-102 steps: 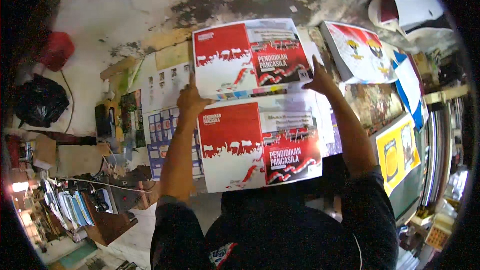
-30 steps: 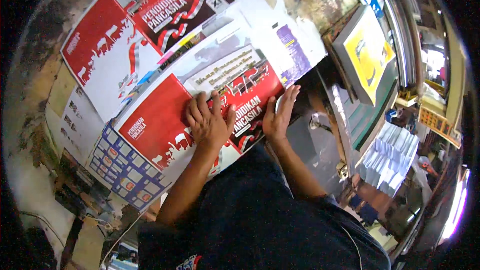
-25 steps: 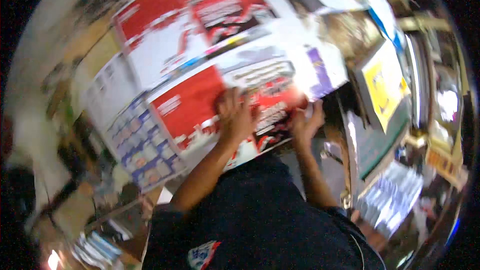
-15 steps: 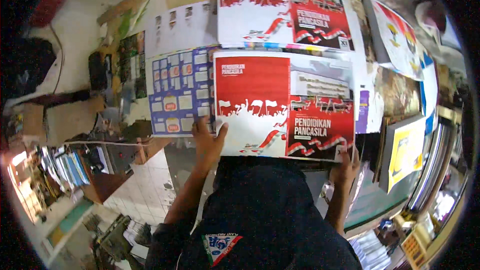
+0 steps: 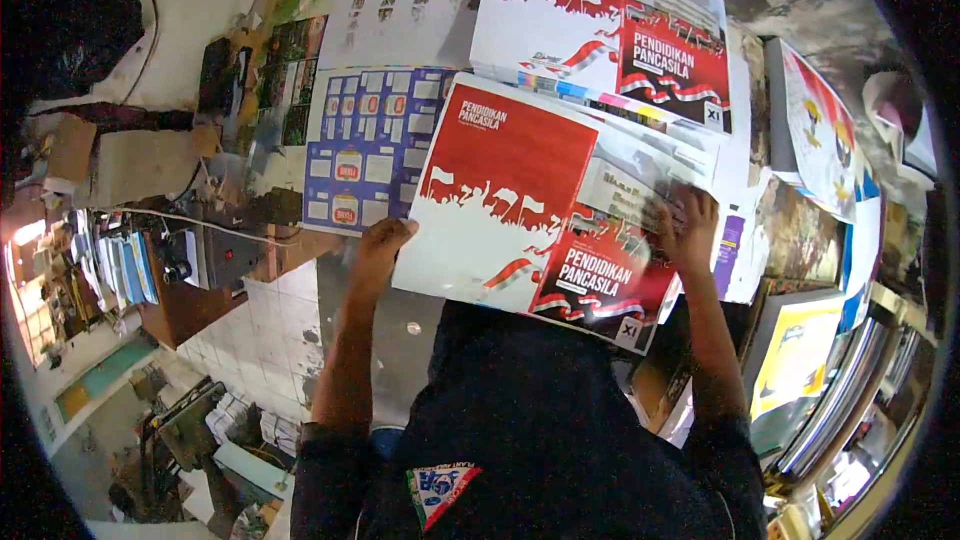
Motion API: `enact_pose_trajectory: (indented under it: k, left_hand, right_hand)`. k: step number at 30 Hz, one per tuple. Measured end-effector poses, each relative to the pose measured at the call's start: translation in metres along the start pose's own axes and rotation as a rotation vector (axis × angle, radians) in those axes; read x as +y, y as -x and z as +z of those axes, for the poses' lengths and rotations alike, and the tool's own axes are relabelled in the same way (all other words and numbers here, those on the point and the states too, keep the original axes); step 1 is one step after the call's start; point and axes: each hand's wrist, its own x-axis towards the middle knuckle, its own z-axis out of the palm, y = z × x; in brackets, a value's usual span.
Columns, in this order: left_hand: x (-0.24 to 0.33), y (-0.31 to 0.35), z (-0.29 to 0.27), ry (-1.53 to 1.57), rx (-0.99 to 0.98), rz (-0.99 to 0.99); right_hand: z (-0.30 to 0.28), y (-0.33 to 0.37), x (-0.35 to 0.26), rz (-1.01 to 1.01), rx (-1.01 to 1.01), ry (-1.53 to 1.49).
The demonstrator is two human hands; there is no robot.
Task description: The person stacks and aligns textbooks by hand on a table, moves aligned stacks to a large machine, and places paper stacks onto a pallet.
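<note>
A printed cover sheet [image 5: 500,240], red and white on the left with a darker red panel on the right, lies tilted in front of my body, its right side lower. My left hand [image 5: 378,248] pinches its left edge, thumb on top. Over the right edge, my right hand [image 5: 690,230] has its fingers spread and slightly blurred, touching or just above the print. More sheets show under the tilted one at the right. Just beyond it sits a stack of matching cover sheets [image 5: 560,15], with coloured bars along its near edge.
Left of the sheets lies a blue-purple printed sheet [image 5: 345,160]. At the right are a stack with a red-and-white top [image 5: 810,120] and a stack with a yellow top sheet [image 5: 800,350]. Metal rollers [image 5: 840,400] stand beyond. A cable [image 5: 200,225] hangs at the left.
The near sheet has turned clockwise, its left edge swinging up and its right corner down. My right hand has moved up from the lower right corner to the right edge.
</note>
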Motion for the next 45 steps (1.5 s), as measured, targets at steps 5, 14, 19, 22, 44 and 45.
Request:
enact_pose_trajectory:
  k: [5, 14, 19, 22, 44, 45]
  left_hand:
    - [0.015, -0.001, 0.040, 0.512, 0.209, -0.023]
    - [-0.034, -0.029, 0.105, -0.530, 0.726, -0.040]
    - [-0.006, -0.044, 0.095, -0.182, 0.661, -0.123]
    - [-0.022, -0.016, 0.063, 0.436, 0.419, -0.106]
    - [0.113, -0.098, 0.090, -0.690, 0.107, 0.732]
    - [0.123, -0.108, 0.102, -0.687, 0.030, 0.785]
  right_hand:
    - [0.019, -0.006, -0.010, -0.082, 0.054, 0.019]
    - [0.025, -0.004, -0.008, -0.069, -0.018, 0.068]
    - [0.025, -0.002, 0.001, -0.065, -0.008, 0.104]
    - [0.023, -0.005, -0.001, -0.024, 0.001, -0.014]
    - [0.043, -0.098, -0.035, -0.217, -0.211, -0.146]
    - [0.045, -0.109, -0.052, -0.202, -0.326, -0.120]
